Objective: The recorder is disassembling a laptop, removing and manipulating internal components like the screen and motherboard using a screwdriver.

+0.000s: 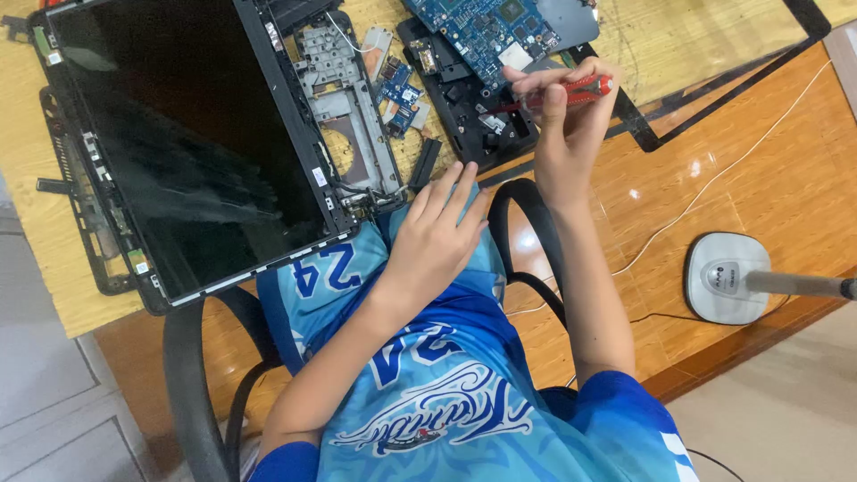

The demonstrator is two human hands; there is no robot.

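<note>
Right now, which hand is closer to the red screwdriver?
The right hand. It grips the red screwdriver above the black laptop base. The left hand rests lower down, near the hinge corner of the screen, well apart from the tool.

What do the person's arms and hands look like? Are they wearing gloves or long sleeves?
No gloves: both the left hand and the right hand are bare, and so are the forearms. No rings, watch or bracelets show. The sleeves are short, dark blue, ending near the shoulders. They belong to a light blue sports jersey with wavy white and dark blue patterns and big printed figures.
</note>
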